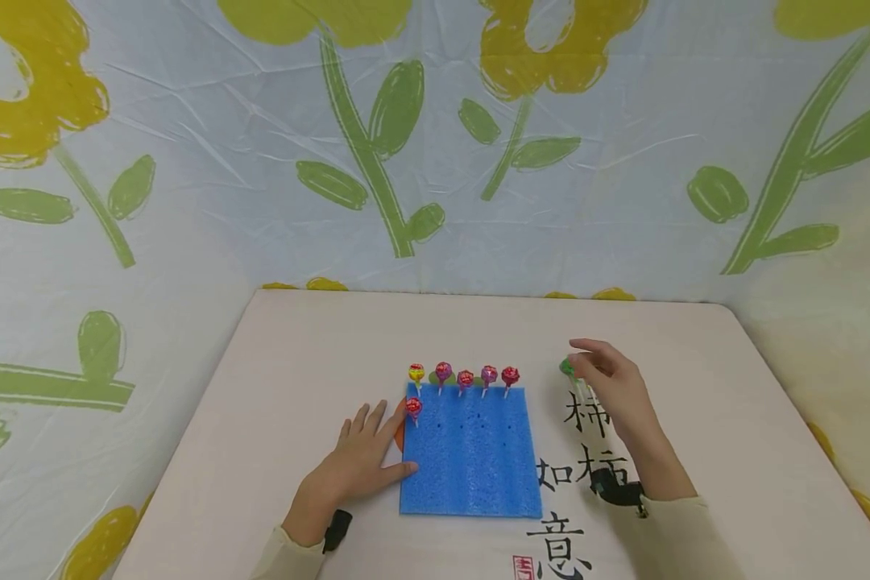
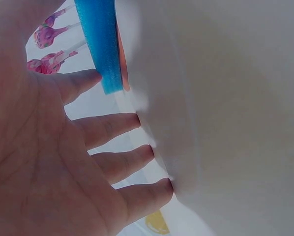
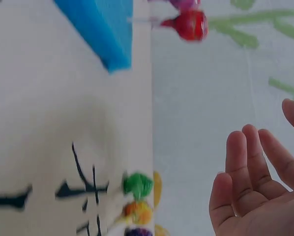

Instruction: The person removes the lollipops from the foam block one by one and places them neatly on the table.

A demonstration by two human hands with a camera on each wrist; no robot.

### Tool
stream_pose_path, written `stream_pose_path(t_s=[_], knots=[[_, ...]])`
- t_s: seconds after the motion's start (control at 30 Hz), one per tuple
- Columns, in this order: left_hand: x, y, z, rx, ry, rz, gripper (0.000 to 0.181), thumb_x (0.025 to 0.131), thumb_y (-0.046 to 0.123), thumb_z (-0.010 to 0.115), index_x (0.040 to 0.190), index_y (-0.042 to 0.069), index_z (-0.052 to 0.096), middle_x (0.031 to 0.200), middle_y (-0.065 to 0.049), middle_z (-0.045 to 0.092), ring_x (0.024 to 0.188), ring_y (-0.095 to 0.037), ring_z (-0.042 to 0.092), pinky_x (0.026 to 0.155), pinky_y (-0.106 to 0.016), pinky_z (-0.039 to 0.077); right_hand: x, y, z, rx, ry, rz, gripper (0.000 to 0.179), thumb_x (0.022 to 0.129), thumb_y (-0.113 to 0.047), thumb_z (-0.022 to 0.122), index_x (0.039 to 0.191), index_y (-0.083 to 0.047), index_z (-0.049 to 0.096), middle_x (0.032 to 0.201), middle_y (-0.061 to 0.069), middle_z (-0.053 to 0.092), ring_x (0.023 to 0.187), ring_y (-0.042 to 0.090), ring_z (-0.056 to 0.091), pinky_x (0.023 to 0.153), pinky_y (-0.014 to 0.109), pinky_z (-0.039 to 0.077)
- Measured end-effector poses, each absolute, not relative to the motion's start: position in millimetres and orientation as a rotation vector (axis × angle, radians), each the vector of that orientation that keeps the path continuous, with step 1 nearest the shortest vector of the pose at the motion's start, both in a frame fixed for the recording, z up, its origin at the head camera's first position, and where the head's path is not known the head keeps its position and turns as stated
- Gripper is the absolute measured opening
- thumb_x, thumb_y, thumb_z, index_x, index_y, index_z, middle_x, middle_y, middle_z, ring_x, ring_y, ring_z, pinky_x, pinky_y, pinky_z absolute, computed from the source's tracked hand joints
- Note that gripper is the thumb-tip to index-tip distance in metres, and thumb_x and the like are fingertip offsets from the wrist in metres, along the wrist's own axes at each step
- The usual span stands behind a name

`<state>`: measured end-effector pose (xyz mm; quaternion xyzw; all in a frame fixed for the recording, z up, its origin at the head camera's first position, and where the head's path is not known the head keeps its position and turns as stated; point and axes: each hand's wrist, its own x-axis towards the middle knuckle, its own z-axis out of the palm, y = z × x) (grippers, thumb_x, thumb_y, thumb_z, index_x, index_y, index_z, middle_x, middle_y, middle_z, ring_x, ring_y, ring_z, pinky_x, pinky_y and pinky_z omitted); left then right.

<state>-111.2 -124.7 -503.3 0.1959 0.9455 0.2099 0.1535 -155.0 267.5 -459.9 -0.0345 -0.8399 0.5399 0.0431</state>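
A blue foam block (image 1: pixel 471 471) lies on the table, with a back row of several lollipops stuck in it by their sticks, from a yellow lollipop (image 1: pixel 416 372) to a red lollipop (image 1: pixel 510 376). Another red lollipop (image 1: pixel 413 408) stands in front at the left edge. My left hand (image 1: pixel 362 457) is spread beside that edge; its index fingertip touches the foam and its thumb reaches over it. To the right, my right hand (image 1: pixel 616 387) hovers with loosely bent fingers, holding nothing. Near it lie a green lollipop (image 3: pixel 138 186), a yellow-orange lollipop (image 3: pixel 138 212) and a purple lollipop (image 3: pixel 138 232).
Black brush-written characters (image 1: pixel 554 475) and a red seal mark (image 1: pixel 524 567) cover the tabletop right of the foam. An orange patch (image 2: pixel 122 59) shows under the foam's left side. Behind the table hangs a flower-printed cloth (image 1: pixel 261 161).
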Motion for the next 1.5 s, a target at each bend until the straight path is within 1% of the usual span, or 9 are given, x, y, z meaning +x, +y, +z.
stream_pose_path(t_s=[0.07, 0.2, 0.33, 0.43, 0.63, 0.83, 1.03, 1.3, 1.5], knots=[[-111.4, -124.6, -504.3, 0.563, 2.71, 0.6, 0.088, 0.091, 0.057, 0.065, 0.158, 0.012, 0.03, 0.16, -0.023, 0.024, 0.146, -0.05, 0.015, 0.111, -0.07, 0.015, -154.1, 259.0, -459.8, -0.06, -2.564, 1.665, 0.049, 0.101, -0.039, 0.059, 0.139, -0.009, 0.056, 0.115, 0.017, 0.064, 0.099, 0.02, 0.061, 0.088, 0.033, 0.045], [-112.2, -124.3, -505.0, 0.558, 2.709, 0.602, 0.089, 0.091, 0.057, 0.065, 0.158, 0.012, 0.03, 0.16, -0.024, 0.024, 0.146, -0.05, 0.015, 0.111, -0.07, 0.014, -152.6, 243.9, -459.3, 0.02, -2.534, 1.733, 0.046, 0.101, -0.036, 0.06, 0.139, -0.01, 0.057, 0.117, 0.016, 0.064, 0.103, 0.022, 0.062, 0.089, 0.022, 0.047], [-112.9, -124.2, -505.5, 0.557, 2.709, 0.599, 0.089, 0.091, 0.057, 0.065, 0.158, 0.012, 0.03, 0.161, -0.023, 0.023, 0.146, -0.051, 0.015, 0.111, -0.07, 0.014, -150.6, 230.6, -458.6, 0.093, -2.505, 1.823, 0.045, 0.101, -0.032, 0.062, 0.139, -0.009, 0.057, 0.117, 0.015, 0.063, 0.106, 0.03, 0.062, 0.09, 0.021, 0.049], [-113.4, -124.2, -506.5, 0.561, 2.715, 0.59, 0.089, 0.091, 0.058, 0.064, 0.159, 0.013, 0.029, 0.161, -0.023, 0.023, 0.146, -0.051, 0.014, 0.111, -0.07, 0.014, -150.1, 220.3, -459.8, 0.163, -2.487, 1.865, 0.042, 0.101, -0.029, 0.063, 0.138, -0.009, 0.058, 0.115, 0.015, 0.063, 0.107, 0.032, 0.062, 0.091, 0.023, 0.05], [-113.8, -124.7, -506.0, 0.561, 2.718, 0.572, 0.089, 0.091, 0.058, 0.064, 0.159, 0.012, 0.029, 0.161, -0.023, 0.023, 0.146, -0.05, 0.015, 0.111, -0.07, 0.015, -147.9, 192.7, -463.9, 0.354, -2.447, 1.974, 0.036, 0.1, -0.018, 0.064, 0.134, -0.008, 0.06, 0.114, 0.018, 0.065, 0.104, 0.025, 0.064, 0.089, 0.026, 0.053], [-113.3, -125.1, -504.2, 0.557, 2.711, 0.595, 0.089, 0.091, 0.058, 0.065, 0.158, 0.011, 0.031, 0.16, -0.024, 0.024, 0.146, -0.051, 0.016, 0.111, -0.071, 0.015, -145.7, 160.7, -465.9, 0.514, -2.47, 2.054, 0.035, 0.099, -0.016, 0.065, 0.133, -0.007, 0.06, 0.118, 0.024, 0.064, 0.105, 0.028, 0.065, 0.088, 0.029, 0.053], [-112.5, -125.1, -505.9, 0.561, 2.717, 0.586, 0.089, 0.091, 0.059, 0.064, 0.158, 0.013, 0.031, 0.161, -0.023, 0.024, 0.146, -0.05, 0.015, 0.111, -0.07, 0.015, -147.3, 137.1, -472.8, 0.569, -2.498, 2.137, 0.036, 0.099, -0.015, 0.064, 0.133, -0.003, 0.06, 0.121, 0.025, 0.062, 0.108, 0.029, 0.064, 0.09, 0.033, 0.053], [-113.8, -125.8, -507.6, 0.571, 2.728, 0.587, 0.088, 0.091, 0.059, 0.064, 0.158, 0.013, 0.031, 0.161, -0.022, 0.024, 0.146, -0.051, 0.015, 0.111, -0.071, 0.015, -152.6, 116.7, -480.4, 0.651, -2.669, 2.126, 0.044, 0.1, -0.024, 0.063, 0.141, -0.007, 0.056, 0.128, 0.015, 0.064, 0.116, 0.027, 0.062, 0.096, 0.045, 0.051], [-113.7, -125.2, -506.5, 0.582, 2.733, 0.594, 0.088, 0.091, 0.058, 0.064, 0.158, 0.012, 0.031, 0.16, -0.023, 0.024, 0.145, -0.052, 0.016, 0.11, -0.072, 0.016, -154.9, 106.9, -484.8, 0.658, -2.742, 2.165, 0.043, 0.101, -0.022, 0.062, 0.141, -0.008, 0.056, 0.131, 0.01, 0.063, 0.122, 0.03, 0.058, 0.099, 0.051, 0.048]])
